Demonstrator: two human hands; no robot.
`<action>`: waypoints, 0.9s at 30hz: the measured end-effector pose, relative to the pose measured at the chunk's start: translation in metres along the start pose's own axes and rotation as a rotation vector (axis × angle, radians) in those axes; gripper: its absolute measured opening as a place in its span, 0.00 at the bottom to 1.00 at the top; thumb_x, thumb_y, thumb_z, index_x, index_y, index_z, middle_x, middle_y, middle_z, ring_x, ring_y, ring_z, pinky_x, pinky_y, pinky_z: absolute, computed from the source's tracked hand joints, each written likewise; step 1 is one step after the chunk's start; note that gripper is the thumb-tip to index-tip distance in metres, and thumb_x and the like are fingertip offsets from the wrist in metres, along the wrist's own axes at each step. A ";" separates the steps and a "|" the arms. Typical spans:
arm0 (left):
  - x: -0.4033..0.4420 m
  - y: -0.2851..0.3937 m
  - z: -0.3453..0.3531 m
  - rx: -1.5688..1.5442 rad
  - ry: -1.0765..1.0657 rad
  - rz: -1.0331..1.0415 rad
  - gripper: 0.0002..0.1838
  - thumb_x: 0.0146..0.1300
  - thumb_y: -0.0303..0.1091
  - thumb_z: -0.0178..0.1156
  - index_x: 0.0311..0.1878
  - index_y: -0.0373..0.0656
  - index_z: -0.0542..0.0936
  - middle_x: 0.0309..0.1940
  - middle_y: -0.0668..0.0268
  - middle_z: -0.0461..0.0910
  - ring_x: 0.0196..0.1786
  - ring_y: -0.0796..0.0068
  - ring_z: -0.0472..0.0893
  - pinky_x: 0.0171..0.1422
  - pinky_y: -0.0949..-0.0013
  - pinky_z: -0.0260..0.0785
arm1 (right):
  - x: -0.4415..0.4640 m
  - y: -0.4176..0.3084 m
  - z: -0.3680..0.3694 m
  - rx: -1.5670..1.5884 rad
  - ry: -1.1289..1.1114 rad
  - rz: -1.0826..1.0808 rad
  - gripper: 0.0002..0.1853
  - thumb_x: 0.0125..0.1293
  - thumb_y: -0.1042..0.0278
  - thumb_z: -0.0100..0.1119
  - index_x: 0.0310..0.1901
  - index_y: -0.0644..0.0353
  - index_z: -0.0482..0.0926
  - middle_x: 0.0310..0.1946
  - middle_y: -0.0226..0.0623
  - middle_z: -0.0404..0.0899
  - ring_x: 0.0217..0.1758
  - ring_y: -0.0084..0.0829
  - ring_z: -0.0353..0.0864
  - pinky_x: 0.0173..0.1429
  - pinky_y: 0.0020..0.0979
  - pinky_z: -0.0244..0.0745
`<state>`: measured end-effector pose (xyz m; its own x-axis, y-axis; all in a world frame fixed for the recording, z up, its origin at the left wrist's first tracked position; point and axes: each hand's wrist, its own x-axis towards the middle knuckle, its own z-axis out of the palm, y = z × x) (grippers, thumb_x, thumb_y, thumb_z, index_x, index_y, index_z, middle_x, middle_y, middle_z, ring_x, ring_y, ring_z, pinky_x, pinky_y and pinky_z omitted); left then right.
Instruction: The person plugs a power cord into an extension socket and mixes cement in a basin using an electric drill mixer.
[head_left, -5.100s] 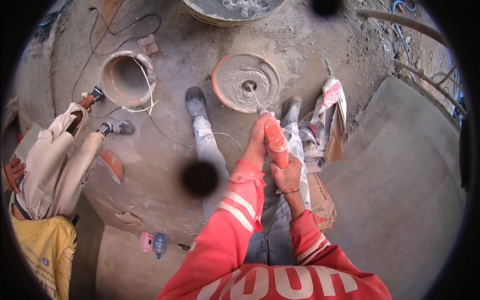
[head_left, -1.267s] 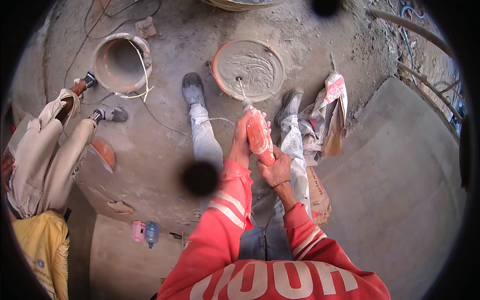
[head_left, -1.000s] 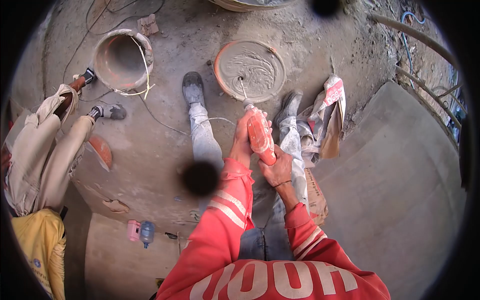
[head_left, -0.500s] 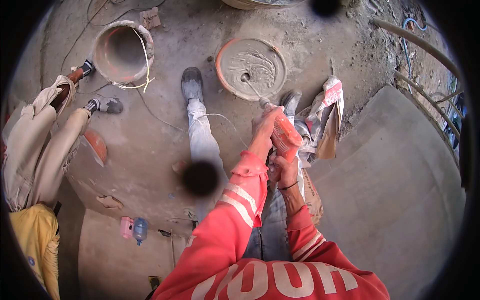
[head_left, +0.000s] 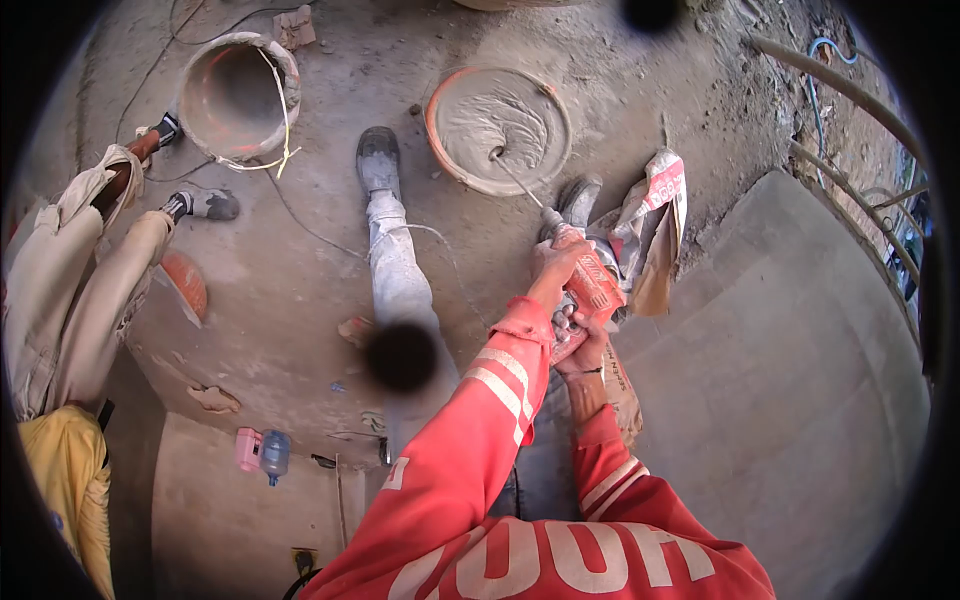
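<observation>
A red power drill (head_left: 600, 288) is held between my two hands, tilted over the floor. My left hand (head_left: 560, 262) is closed round the front of its body, near the chuck. Further back, my right hand (head_left: 588, 345) grips the rear handle; its fingers partly show. A thin metal mixing rod (head_left: 522, 184) runs from the drill into a round bucket (head_left: 432, 130). Thick grey mortar (head_left: 500, 115) fills the bucket, with curved ridges and a small hollow round the rod. The rod's lower end is hidden in the mortar.
A second bucket (head_left: 188, 110) with a pale cord stands at upper left. Another person in beige trousers (head_left: 75, 285) is at far left. A torn cement bag (head_left: 655, 210) lies beside my foot. A cable (head_left: 310, 232) crosses the floor. Pipes (head_left: 840, 85) run at right.
My hands and the drill have shifted right and slightly down, and the rod slants more. Mortar ridges have changed shape. The whole view has moved slightly.
</observation>
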<state>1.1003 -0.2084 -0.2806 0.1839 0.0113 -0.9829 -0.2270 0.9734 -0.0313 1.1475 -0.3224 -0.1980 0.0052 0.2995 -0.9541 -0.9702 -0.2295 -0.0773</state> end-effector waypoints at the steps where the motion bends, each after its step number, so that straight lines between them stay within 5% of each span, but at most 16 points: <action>1: -0.004 0.002 0.003 -0.011 -0.017 -0.020 0.26 0.49 0.42 0.80 0.44 0.33 0.83 0.38 0.59 0.84 0.34 0.71 0.84 0.39 0.63 0.77 | 0.002 -0.001 -0.002 -0.005 0.015 -0.012 0.09 0.62 0.67 0.58 0.43 0.59 0.74 0.27 0.32 0.74 0.25 0.26 0.73 0.33 0.30 0.73; 6: 0.015 -0.024 0.005 0.137 0.036 0.022 0.28 0.47 0.44 0.80 0.44 0.34 0.82 0.36 0.59 0.84 0.31 0.72 0.83 0.35 0.63 0.77 | 0.002 -0.002 -0.017 0.052 0.057 -0.040 0.09 0.63 0.67 0.55 0.38 0.63 0.78 0.27 0.36 0.79 0.23 0.28 0.75 0.36 0.30 0.77; 12: 0.025 -0.042 0.009 0.131 0.042 0.051 0.26 0.45 0.44 0.80 0.39 0.33 0.83 0.33 0.58 0.85 0.29 0.71 0.83 0.31 0.64 0.75 | 0.004 -0.003 -0.040 0.045 0.019 -0.029 0.08 0.62 0.67 0.56 0.39 0.60 0.76 0.28 0.33 0.74 0.26 0.28 0.73 0.34 0.30 0.72; 15: 0.030 -0.046 0.011 0.153 0.039 -0.026 0.22 0.51 0.40 0.78 0.44 0.36 0.83 0.37 0.60 0.85 0.36 0.70 0.85 0.41 0.64 0.77 | 0.003 -0.006 -0.042 0.037 0.016 -0.030 0.08 0.61 0.66 0.57 0.38 0.60 0.76 0.27 0.33 0.74 0.26 0.28 0.73 0.34 0.29 0.72; 27: 0.018 -0.011 0.036 -0.114 -0.078 -0.005 0.21 0.52 0.39 0.78 0.43 0.37 0.82 0.37 0.62 0.84 0.35 0.69 0.85 0.42 0.63 0.78 | -0.010 -0.031 -0.001 -0.258 0.146 -0.105 0.09 0.62 0.67 0.56 0.41 0.60 0.73 0.27 0.33 0.73 0.24 0.24 0.70 0.30 0.27 0.68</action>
<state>1.1402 -0.2109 -0.2916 0.2579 0.0281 -0.9658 -0.3323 0.9412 -0.0614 1.1778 -0.3191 -0.1862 0.1547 0.2022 -0.9670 -0.8693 -0.4373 -0.2305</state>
